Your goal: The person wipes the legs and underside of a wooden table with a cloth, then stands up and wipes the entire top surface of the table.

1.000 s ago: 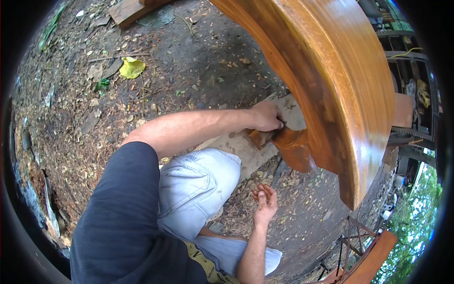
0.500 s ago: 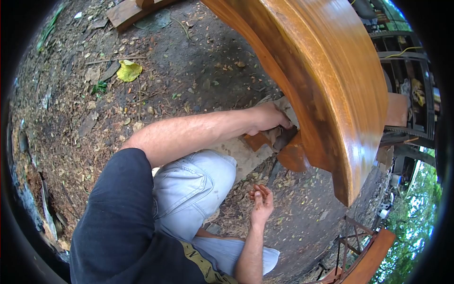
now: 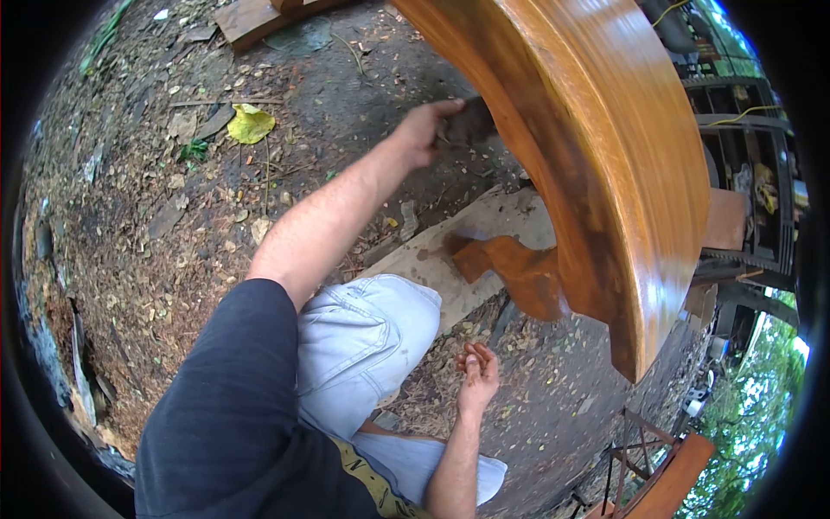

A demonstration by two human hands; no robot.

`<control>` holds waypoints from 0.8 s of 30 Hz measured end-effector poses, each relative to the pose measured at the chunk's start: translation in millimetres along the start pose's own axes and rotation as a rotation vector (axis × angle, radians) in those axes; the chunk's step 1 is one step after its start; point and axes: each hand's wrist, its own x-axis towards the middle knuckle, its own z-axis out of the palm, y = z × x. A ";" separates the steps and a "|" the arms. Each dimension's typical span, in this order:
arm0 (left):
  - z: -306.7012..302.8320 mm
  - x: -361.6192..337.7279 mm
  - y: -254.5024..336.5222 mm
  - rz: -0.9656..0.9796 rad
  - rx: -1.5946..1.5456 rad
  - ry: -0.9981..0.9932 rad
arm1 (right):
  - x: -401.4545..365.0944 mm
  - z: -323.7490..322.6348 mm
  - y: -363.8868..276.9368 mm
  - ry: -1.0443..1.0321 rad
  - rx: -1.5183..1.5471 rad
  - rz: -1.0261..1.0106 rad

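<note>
Firmly, left hand [image 3: 425, 130] clenching dark rag [image 3: 471, 124] against curved wood [image 3: 605, 147], right hand [image 3: 480, 372] loosely spread below

You are working in soft, even daylight that throws no hard shadows across the ground [image 3: 173, 216]. The varnished curved wooden piece [image 3: 622, 173] carries a pale sheen along its broad face, and the soil beneath it sits in dimmer shade. Your left hand [image 3: 424, 130] and the dark rag [image 3: 471, 121] it grips are smeared by motion blur, while your right hand [image 3: 480, 372] reads fairly sharp. The fisheye lens bends everything toward the rim, and a black vignette rings the frame. The foliage [image 3: 761, 406] at lower right is overexposed and hazy.
</note>
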 end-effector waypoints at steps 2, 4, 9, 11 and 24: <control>-8.3 -10.8 20.2 0.066 0.004 0.148 | 0.3 -0.6 -0.8 -0.006 -0.017 0.003; -45.5 -10.5 26.7 0.109 0.155 0.159 | -0.2 -0.3 -4.1 -0.008 -0.018 0.007; -82.0 -55.9 50.0 0.160 0.514 0.399 | -0.6 -14.0 -9.0 -0.078 0.011 -0.082; -97.2 -75.7 55.5 0.208 0.719 0.557 | -1.3 -15.6 -15.0 -0.121 0.027 -0.099; -37.3 -248.6 102.2 0.089 1.218 0.922 | -88.0 -42.9 -77.0 -0.375 0.077 0.166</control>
